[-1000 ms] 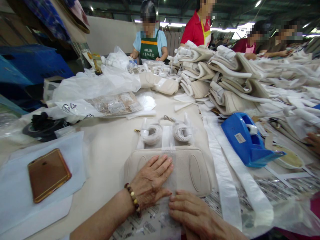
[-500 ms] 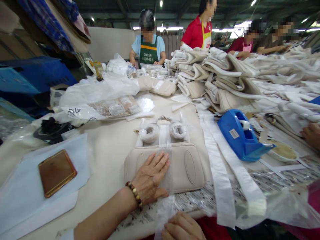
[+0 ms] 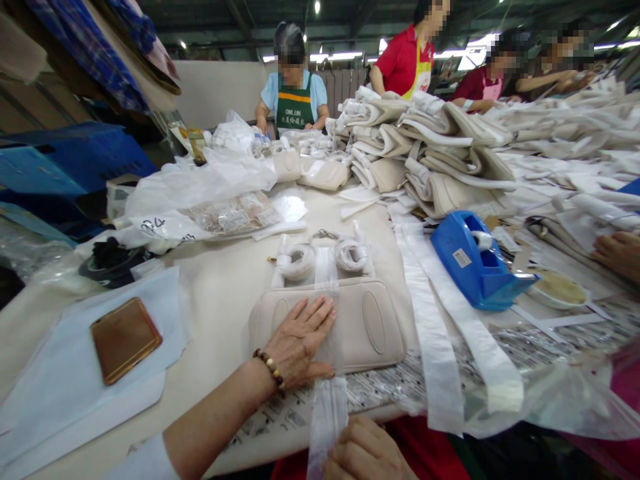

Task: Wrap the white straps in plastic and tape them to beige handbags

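A cream handbag (image 3: 367, 323) lies flat on the table in front of me, its wrapped handles (image 3: 325, 257) pointing away. My left hand (image 3: 300, 340) rests flat on the bag's left half, fingers spread, a bead bracelet on the wrist. A strip of thin white tissue (image 3: 327, 407) runs over the bag's middle and down past the table edge. My right hand (image 3: 365, 453) grips the strip's lower end below the table edge.
A blue tape dispenser (image 3: 475, 263) stands right of the bag, long white strips (image 3: 450, 333) between them. A gold phone (image 3: 125, 339) lies on white sheets at left. Stacked cream bags (image 3: 430, 153) fill the back right. Other people work at the far side.
My right hand slid off the bag's near edge, down below the table edge, drawing the white strip with it. My left hand has stayed on the bag.
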{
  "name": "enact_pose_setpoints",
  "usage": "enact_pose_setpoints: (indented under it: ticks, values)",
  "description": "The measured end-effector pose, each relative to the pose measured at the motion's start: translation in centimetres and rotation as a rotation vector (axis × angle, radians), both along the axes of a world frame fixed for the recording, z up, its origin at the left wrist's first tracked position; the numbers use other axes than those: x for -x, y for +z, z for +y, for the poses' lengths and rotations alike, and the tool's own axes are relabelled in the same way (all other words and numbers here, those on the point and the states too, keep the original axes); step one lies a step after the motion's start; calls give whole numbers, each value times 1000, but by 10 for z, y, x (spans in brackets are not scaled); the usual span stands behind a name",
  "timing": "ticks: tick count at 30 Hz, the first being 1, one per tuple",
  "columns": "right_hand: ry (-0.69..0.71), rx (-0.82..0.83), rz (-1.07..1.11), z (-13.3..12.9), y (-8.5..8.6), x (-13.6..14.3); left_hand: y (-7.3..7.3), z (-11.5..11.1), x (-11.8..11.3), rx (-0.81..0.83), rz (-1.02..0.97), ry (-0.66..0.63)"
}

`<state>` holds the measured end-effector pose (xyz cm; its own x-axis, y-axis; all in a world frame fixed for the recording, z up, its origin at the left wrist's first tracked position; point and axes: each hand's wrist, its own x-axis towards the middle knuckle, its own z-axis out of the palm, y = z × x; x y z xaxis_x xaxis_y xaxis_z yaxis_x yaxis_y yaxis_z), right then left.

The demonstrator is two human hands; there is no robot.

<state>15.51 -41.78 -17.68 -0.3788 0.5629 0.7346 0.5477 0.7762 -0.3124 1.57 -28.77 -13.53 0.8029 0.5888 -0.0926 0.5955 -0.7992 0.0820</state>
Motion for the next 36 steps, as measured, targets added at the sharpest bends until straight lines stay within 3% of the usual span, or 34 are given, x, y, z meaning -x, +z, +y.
enact_pose_setpoints:
  ticks: [3,6,11,15,19,25,36]
  values:
    - [31,-17,30,3,7,-5,1,-2,0,-23,15,-12]
    - [123,34,12,15,28,-15,-3,-6,1,-113,-16,-49]
    - [107,212,67,61,61,-32,-17,-10,5,-317,-138,-115]
    - [26,327,113,103,51,-37,-21,-9,8,-307,-231,-107]
    - [-53,492,103,126,31,-38,-22,-11,7,-209,-305,-71]
    - [-160,513,10,131,20,-35,-32,-14,4,-233,-428,-6]
    - [-203,502,64,130,12,-33,-42,-28,13,-367,-480,-108]
